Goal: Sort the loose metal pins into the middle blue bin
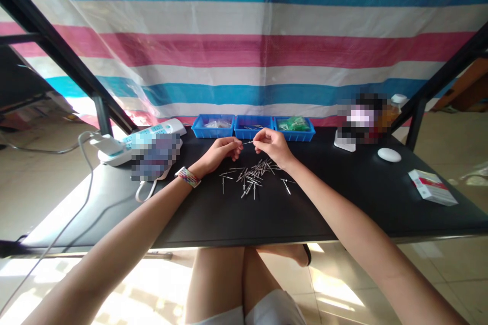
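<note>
A thin silvery blind rivet (247, 142) spans the gap between my two hands, above the black table. My left hand (224, 150) is closed in a pinch at its left end. At the other end, the fingertips of my right hand (271, 143) grip it. Just below my hands lies a loose pile of blind rivets (252, 175), with a few scattered to either side. Behind them stand three blue bins: the left bin (198, 131) holds a clear bag, the middle bin (247, 135) holds some rivets, and the right bin (301, 137) holds a green bag.
On the left of the black table (213, 221) are a white power strip (168, 127) with a cable and a blurred-out object. To the right are a white mouse (389, 155), a small box (432, 188) and a bottle (396, 106). A striped sheet (229, 51) hangs behind.
</note>
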A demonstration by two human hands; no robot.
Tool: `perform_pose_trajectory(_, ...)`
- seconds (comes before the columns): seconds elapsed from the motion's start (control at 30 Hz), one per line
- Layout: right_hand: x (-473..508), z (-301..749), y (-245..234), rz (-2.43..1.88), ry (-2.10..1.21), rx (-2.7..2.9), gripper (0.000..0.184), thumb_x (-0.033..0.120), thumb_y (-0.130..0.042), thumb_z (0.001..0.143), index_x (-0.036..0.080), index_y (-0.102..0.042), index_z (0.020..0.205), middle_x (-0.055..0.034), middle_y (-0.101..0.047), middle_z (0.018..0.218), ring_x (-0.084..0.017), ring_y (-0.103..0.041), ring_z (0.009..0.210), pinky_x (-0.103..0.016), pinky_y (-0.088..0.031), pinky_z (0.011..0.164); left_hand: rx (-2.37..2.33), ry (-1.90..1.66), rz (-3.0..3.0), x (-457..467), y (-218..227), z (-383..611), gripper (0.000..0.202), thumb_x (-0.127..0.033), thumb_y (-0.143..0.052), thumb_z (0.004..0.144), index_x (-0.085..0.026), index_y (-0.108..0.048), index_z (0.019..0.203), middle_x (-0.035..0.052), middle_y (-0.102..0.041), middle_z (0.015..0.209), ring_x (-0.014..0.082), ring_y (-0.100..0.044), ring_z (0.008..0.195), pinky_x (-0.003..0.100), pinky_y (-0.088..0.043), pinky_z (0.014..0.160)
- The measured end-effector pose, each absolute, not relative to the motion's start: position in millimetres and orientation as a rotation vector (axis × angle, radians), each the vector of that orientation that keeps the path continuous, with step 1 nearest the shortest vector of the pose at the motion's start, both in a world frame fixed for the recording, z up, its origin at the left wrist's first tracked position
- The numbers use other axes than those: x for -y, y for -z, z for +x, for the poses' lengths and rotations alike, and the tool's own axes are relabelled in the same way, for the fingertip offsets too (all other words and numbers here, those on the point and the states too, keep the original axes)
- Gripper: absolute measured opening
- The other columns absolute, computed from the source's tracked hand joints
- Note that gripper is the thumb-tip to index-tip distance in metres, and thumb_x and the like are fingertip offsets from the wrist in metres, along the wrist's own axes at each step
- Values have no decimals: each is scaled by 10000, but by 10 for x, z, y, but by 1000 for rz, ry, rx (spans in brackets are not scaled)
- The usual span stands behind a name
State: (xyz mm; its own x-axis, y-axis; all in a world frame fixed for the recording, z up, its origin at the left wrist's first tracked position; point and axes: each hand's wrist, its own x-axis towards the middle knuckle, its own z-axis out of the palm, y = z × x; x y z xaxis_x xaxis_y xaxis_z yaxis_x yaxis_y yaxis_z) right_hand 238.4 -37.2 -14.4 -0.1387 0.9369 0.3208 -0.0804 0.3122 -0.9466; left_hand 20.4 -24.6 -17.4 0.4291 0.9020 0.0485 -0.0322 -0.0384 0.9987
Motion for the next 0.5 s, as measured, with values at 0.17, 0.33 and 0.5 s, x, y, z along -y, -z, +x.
perform_pose_trajectory(0.17,396,2378,125,-829,-1125,1412,198,303,-795,717,189,-653,795,23,-655,717,-129,-654,602,-256,-562,575,-827,-911,1411,254,163,186,330,-444,-825,811,-142,-697,849,26,-665,750,129,-608,640,251,-475,612)
perform_pose_trajectory(0.33,420,2385,104,-899,-1207,1377,205,340,-780,741,187,-669,820,28,-648,712,-121,-647,560,-240,-565,526,-821,-941,1429,271,139,181,314,-408,-853,793,-152,-675,827,4,-637,699,123,-588,617,245,-457,601)
perform_pose_trajectory(0.5,415,2405,132,-987,-1273,1380,272,425,-777,775,185,-654,807,10,-678,716,-117,-649,542,-217,-552,481,-819,-977,1454,267,144,189,316,-406,-862,797,-151,-677,818,5,-637,676,120,-574,602,246,-452,596)
